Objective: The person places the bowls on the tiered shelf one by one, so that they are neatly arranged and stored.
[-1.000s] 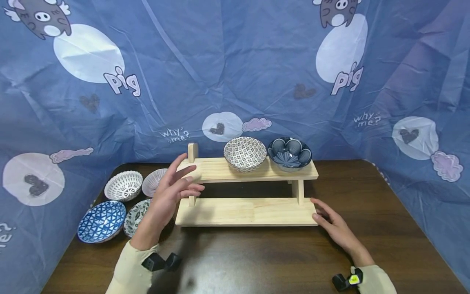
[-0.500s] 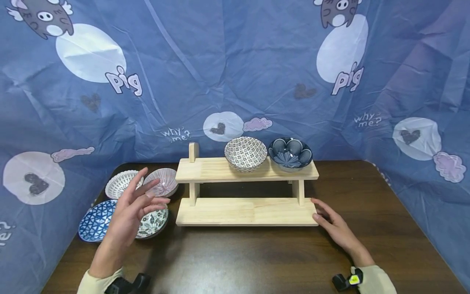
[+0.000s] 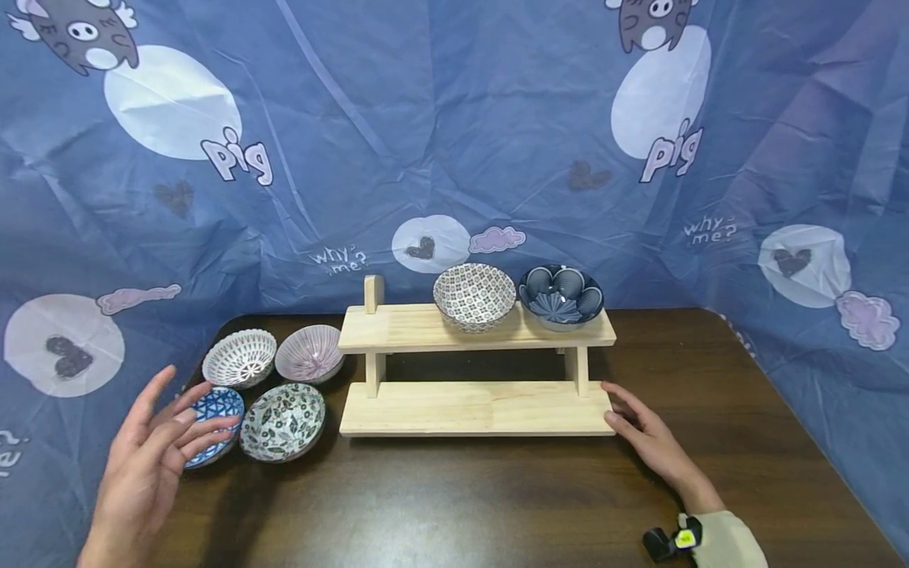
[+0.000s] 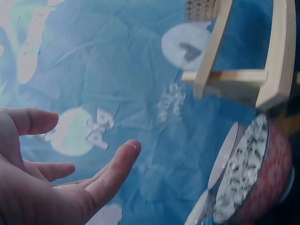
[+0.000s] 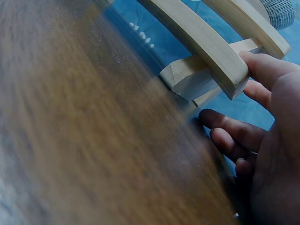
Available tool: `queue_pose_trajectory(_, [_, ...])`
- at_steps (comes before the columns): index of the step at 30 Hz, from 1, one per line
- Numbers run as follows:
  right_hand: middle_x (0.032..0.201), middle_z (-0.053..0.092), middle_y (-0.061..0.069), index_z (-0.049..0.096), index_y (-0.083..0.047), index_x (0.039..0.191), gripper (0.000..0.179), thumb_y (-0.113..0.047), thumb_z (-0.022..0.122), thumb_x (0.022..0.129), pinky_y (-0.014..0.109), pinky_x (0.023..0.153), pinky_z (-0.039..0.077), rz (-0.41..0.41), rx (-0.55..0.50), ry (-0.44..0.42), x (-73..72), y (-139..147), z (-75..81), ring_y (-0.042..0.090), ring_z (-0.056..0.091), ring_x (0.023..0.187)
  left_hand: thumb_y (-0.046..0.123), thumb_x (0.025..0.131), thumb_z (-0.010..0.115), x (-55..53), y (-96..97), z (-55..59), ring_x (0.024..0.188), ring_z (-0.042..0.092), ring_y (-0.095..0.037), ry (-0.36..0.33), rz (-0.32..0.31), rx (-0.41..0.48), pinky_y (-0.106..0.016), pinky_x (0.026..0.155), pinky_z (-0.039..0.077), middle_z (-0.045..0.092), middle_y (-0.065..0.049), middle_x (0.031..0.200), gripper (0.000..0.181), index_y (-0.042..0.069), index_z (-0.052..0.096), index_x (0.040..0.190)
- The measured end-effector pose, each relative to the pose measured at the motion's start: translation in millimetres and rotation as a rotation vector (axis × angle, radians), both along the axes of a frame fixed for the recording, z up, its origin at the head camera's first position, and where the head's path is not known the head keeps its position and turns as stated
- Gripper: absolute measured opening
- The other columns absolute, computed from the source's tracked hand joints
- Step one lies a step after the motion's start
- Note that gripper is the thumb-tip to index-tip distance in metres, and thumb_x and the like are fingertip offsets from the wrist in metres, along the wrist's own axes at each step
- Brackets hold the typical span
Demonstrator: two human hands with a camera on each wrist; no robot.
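My left hand [image 3: 145, 461] is spread with bent fingers and nothing in it, overlapping the blue triangle-patterned bowl [image 3: 220, 406] in the head view. Beside that bowl lies a green leaf-patterned bowl [image 3: 282, 422], which shows a red outside [image 4: 274, 173] in the left wrist view. Behind them are a white bowl with dark marks [image 3: 239, 359] and a pink-striped bowl [image 3: 309, 353]. With thumb and fingertips, my right hand [image 3: 656, 446] holds the right end of the two-tier wooden shelf [image 3: 476, 409] at its lower board; its other fingers curl below the board in the right wrist view.
On the upper board stand a brown-and-white patterned bowl [image 3: 474, 297] and a dark blue bowl [image 3: 561, 297]. An upright wooden peg [image 3: 372, 294] rises at the shelf's back left. Blue printed cloth [image 3: 497, 118] hangs behind the brown table [image 3: 454, 505].
My left hand has moved from the shelf's left end leftward across the bowls and toward me, uncovering the pink and green ones. The right hand stays at the shelf's end.
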State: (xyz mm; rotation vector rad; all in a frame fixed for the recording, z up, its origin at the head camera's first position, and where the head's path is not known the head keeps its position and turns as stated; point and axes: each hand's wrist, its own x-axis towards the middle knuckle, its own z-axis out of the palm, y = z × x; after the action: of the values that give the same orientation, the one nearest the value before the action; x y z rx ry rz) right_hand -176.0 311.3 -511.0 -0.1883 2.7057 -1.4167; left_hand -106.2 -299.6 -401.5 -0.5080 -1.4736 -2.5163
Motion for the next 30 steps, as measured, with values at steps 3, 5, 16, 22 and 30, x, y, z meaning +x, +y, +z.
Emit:
queue_pose_trajectory(3, [0.157, 0.041, 0.019, 0.037, -0.011, 0.154, 0.054, -0.032, 0.050, 0.105, 0.018, 0.091, 0.049, 0.001, -0.003, -0.002, -0.6, -0.4, 0.4, 0.032, 0.051, 0.130, -0.014, 0.102, 0.020, 8.6, -14.7, -5.9, 0.095, 0.075, -0.034, -0.031, 0.040, 0.003, -0.036, 0.081, 0.065, 0.061, -0.008, 0.132, 0.059, 0.012, 0.020, 0.154])
queue_pose_trajectory(5, [0.157, 0.041, 0.018, 0.038, -0.012, 0.154, 0.054, -0.032, 0.050, 0.105, 0.018, 0.092, 0.049, -0.002, -0.003, -0.002, -0.9, -0.3, 0.5, 0.018, 0.052, 0.127, -0.012, 0.103, 0.022, 13.5, -24.1, -10.5, 0.094, 0.076, -0.032, -0.076, 0.083, -0.018, -0.035, 0.080, 0.065, 0.061, -0.005, 0.131, 0.060, 0.014, 0.016, 0.156])
queue_pose_trajectory(16, [0.156, 0.042, 0.018, 0.039, -0.013, 0.154, 0.053, -0.030, 0.051, 0.105, 0.016, 0.092, 0.048, 0.004, -0.023, 0.007, 0.5, 1.0, -0.5, -0.019, 0.042, 0.111, 0.001, 0.106, 0.033, 30.4, -64.4, -36.8, 0.083, 0.076, -0.016, -0.373, 0.286, -0.169, -0.025, 0.071, 0.064, 0.055, 0.015, 0.115, 0.076, 0.024, -0.015, 0.160])
queue_pose_trajectory(22, [0.157, 0.042, 0.017, 0.039, -0.011, 0.153, 0.053, -0.028, 0.051, 0.105, 0.015, 0.091, 0.049, 0.012, -0.031, 0.019, 1.6, 0.5, -1.3, -0.021, 0.041, 0.111, 0.005, 0.106, 0.036, 33.2, -74.7, -46.6, 0.079, 0.075, -0.012, -0.471, 0.329, -0.188, -0.023, 0.068, 0.063, 0.048, 0.015, 0.115, 0.080, 0.027, -0.021, 0.158])
queue_pose_trajectory(30, [0.156, 0.042, 0.017, 0.039, -0.012, 0.153, 0.052, -0.029, 0.051, 0.105, 0.015, 0.092, 0.048, 0.006, -0.028, 0.016, 0.6, 0.8, -1.0, -0.020, 0.041, 0.110, 0.007, 0.106, 0.038, 31.2, -83.0, -63.4, 0.075, 0.075, -0.013, -0.551, 0.322, -0.147, -0.025, 0.065, 0.064, 0.054, 0.018, 0.099, 0.082, 0.029, -0.022, 0.157])
